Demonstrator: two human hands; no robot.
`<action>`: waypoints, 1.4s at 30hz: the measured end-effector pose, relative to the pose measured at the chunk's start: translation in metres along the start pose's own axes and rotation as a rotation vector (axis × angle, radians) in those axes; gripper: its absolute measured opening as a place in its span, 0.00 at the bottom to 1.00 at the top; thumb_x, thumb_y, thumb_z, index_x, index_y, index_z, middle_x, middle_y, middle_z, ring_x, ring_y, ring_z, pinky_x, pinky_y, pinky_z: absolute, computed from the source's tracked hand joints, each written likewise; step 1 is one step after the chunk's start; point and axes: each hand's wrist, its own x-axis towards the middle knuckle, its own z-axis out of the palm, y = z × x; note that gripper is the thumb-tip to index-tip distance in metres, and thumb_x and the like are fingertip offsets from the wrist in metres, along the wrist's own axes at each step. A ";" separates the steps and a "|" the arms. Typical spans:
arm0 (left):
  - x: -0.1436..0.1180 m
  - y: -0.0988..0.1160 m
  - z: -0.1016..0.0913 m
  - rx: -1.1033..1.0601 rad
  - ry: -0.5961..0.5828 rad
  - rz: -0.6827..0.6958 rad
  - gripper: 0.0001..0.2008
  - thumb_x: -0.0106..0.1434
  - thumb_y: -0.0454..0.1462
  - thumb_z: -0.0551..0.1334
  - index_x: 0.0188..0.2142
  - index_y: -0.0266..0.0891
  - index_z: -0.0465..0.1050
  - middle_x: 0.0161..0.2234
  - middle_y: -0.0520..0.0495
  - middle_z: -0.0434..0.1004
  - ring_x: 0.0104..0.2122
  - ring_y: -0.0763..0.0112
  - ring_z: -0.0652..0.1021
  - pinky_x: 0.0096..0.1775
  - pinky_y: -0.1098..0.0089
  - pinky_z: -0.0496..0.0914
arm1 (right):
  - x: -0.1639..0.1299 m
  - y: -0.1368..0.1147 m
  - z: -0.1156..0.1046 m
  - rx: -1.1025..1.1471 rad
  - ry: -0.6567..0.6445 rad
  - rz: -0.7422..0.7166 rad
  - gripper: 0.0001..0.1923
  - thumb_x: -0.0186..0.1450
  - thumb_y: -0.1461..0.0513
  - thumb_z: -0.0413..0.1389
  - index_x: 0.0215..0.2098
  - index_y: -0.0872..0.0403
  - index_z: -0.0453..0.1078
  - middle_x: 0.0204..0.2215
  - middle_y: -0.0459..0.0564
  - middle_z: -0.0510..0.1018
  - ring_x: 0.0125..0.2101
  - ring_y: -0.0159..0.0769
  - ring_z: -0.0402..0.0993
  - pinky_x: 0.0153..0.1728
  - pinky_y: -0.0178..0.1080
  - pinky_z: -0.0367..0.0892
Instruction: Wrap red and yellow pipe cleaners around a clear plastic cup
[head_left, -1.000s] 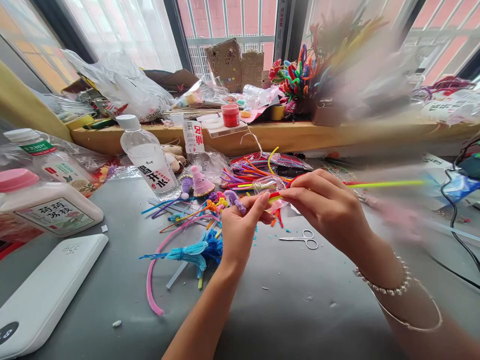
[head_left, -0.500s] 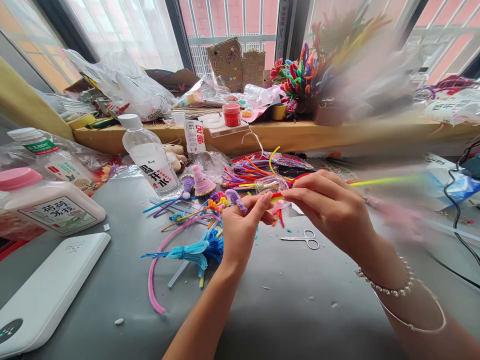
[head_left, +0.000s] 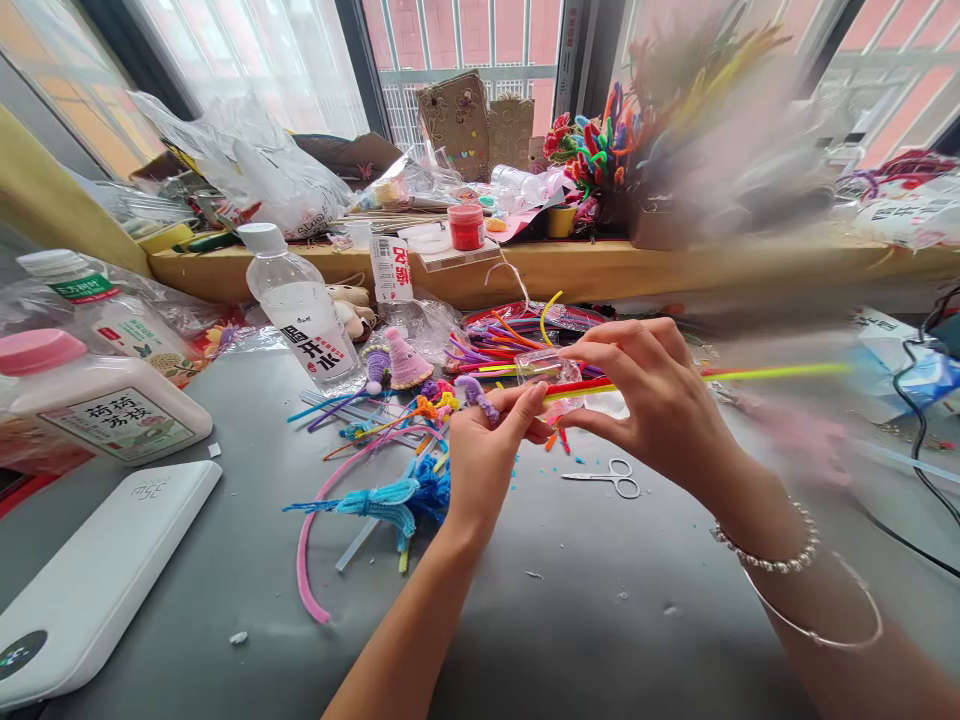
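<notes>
The grey table (head_left: 547,630) lies below a wooden sill (head_left: 202,275), which bears a white bag (head_left: 259,160). At the table's left are a white power bank (head_left: 120,570), a pink-capped bottle (head_left: 112,415) just beyond it and a clear bottle (head_left: 307,325) farther right, near the sill. The right hand (head_left: 664,410) has its thumb and fingers parted about a red stem (head_left: 589,386) and a yellow stem (head_left: 795,371); whether any finger touches them I cannot tell. The left hand (head_left: 487,450) pinches these 2 stems between thumb and forefinger; they run side by side, above the table, past the right hand and out to the right. A pink stem (head_left: 302,560) curves around a blue flower (head_left: 386,505), left of the left wrist. Scissors (head_left: 591,478) lie between the 2 forearms, a red jar (head_left: 466,228) stands on the sill, and a white scrap (head_left: 238,638) lies near the power bank
</notes>
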 end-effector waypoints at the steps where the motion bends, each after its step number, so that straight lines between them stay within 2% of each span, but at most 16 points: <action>1: 0.000 0.000 0.000 0.009 -0.001 0.002 0.11 0.51 0.42 0.63 0.28 0.35 0.76 0.18 0.52 0.73 0.19 0.76 0.74 0.25 0.75 0.69 | 0.000 0.001 0.000 0.006 -0.011 0.006 0.23 0.55 0.53 0.57 0.46 0.52 0.62 0.42 0.54 0.69 0.41 0.43 0.62 0.38 0.45 0.62; 4: 0.000 0.000 0.000 0.033 0.012 0.010 0.12 0.51 0.43 0.63 0.28 0.35 0.76 0.19 0.51 0.73 0.19 0.76 0.74 0.25 0.75 0.70 | 0.003 0.001 -0.006 0.070 0.029 0.022 0.20 0.55 0.53 0.57 0.44 0.52 0.64 0.40 0.52 0.70 0.39 0.42 0.63 0.39 0.45 0.62; 9: 0.001 -0.001 0.000 0.033 0.031 0.013 0.12 0.51 0.43 0.63 0.28 0.35 0.76 0.20 0.51 0.74 0.20 0.76 0.74 0.25 0.76 0.69 | 0.006 0.006 -0.022 0.146 0.182 0.173 0.05 0.58 0.59 0.55 0.32 0.52 0.68 0.30 0.50 0.73 0.34 0.38 0.67 0.37 0.42 0.63; 12: 0.002 -0.001 -0.001 0.045 0.034 0.019 0.12 0.51 0.43 0.63 0.28 0.35 0.76 0.20 0.51 0.73 0.20 0.76 0.74 0.25 0.75 0.69 | 0.005 0.014 -0.029 0.137 0.307 0.261 0.05 0.58 0.60 0.56 0.26 0.53 0.68 0.24 0.48 0.73 0.28 0.35 0.68 0.31 0.39 0.64; 14: 0.003 -0.001 -0.002 0.052 0.041 0.026 0.12 0.50 0.43 0.63 0.27 0.35 0.75 0.20 0.52 0.73 0.19 0.77 0.73 0.24 0.76 0.68 | 0.003 0.019 -0.030 0.137 0.335 0.270 0.06 0.57 0.60 0.57 0.24 0.53 0.68 0.22 0.48 0.73 0.26 0.34 0.68 0.28 0.37 0.63; 16: 0.004 -0.001 -0.002 0.063 0.048 0.039 0.12 0.50 0.43 0.63 0.28 0.36 0.76 0.21 0.52 0.73 0.19 0.78 0.73 0.24 0.77 0.68 | 0.003 0.021 -0.028 0.152 0.248 0.251 0.07 0.58 0.59 0.55 0.24 0.53 0.69 0.22 0.47 0.74 0.26 0.34 0.69 0.28 0.37 0.64; 18: 0.004 -0.001 -0.002 0.084 0.055 0.055 0.12 0.51 0.43 0.63 0.29 0.36 0.76 0.21 0.52 0.73 0.20 0.78 0.72 0.25 0.77 0.68 | 0.003 0.018 -0.023 0.177 0.097 0.195 0.08 0.58 0.57 0.55 0.30 0.53 0.70 0.27 0.49 0.75 0.31 0.36 0.70 0.32 0.39 0.65; 19: 0.003 -0.001 -0.001 0.096 0.055 0.061 0.12 0.51 0.43 0.63 0.30 0.36 0.76 0.22 0.52 0.73 0.20 0.78 0.72 0.25 0.77 0.68 | 0.003 0.015 -0.019 0.180 0.014 0.157 0.12 0.57 0.55 0.56 0.35 0.54 0.69 0.33 0.50 0.76 0.35 0.38 0.70 0.36 0.41 0.66; 21: 0.002 -0.001 0.000 0.110 0.045 0.068 0.12 0.52 0.43 0.62 0.31 0.36 0.76 0.23 0.51 0.74 0.20 0.78 0.73 0.25 0.76 0.68 | 0.003 0.008 -0.010 0.146 -0.107 0.072 0.26 0.54 0.54 0.59 0.48 0.56 0.62 0.45 0.56 0.71 0.45 0.43 0.66 0.44 0.45 0.63; 23: 0.000 0.000 0.002 0.104 0.025 0.070 0.12 0.52 0.43 0.62 0.32 0.36 0.76 0.24 0.50 0.75 0.21 0.77 0.73 0.25 0.76 0.67 | 0.002 0.001 0.000 0.076 -0.173 0.020 0.34 0.54 0.56 0.59 0.55 0.57 0.55 0.51 0.58 0.67 0.50 0.43 0.61 0.50 0.50 0.58; 26: -0.003 0.002 0.004 0.079 0.002 0.059 0.12 0.52 0.42 0.62 0.31 0.37 0.76 0.23 0.50 0.75 0.20 0.77 0.72 0.23 0.76 0.66 | -0.001 -0.004 0.008 0.005 -0.184 0.024 0.29 0.57 0.59 0.56 0.55 0.56 0.54 0.50 0.56 0.67 0.50 0.41 0.62 0.53 0.53 0.52; 31: -0.003 0.004 0.001 0.080 -0.008 0.050 0.14 0.54 0.46 0.59 0.25 0.37 0.74 0.15 0.53 0.69 0.17 0.77 0.69 0.21 0.76 0.62 | -0.002 0.000 0.005 0.008 -0.168 0.041 0.26 0.58 0.58 0.54 0.53 0.55 0.57 0.49 0.56 0.69 0.48 0.42 0.65 0.53 0.52 0.53; 37: -0.001 0.006 -0.001 0.203 0.045 0.091 0.13 0.54 0.45 0.60 0.24 0.37 0.73 0.24 0.51 0.71 0.25 0.76 0.69 0.28 0.75 0.61 | 0.000 0.001 -0.001 -0.107 -0.163 0.027 0.25 0.57 0.60 0.56 0.52 0.57 0.59 0.48 0.55 0.70 0.45 0.42 0.66 0.53 0.54 0.51; 42: 0.000 0.006 -0.001 0.238 0.015 0.107 0.13 0.53 0.44 0.61 0.22 0.36 0.71 0.23 0.52 0.67 0.26 0.76 0.66 0.30 0.75 0.60 | -0.001 -0.002 0.000 -0.162 -0.155 -0.002 0.25 0.57 0.62 0.55 0.52 0.57 0.58 0.48 0.56 0.70 0.45 0.43 0.65 0.53 0.56 0.50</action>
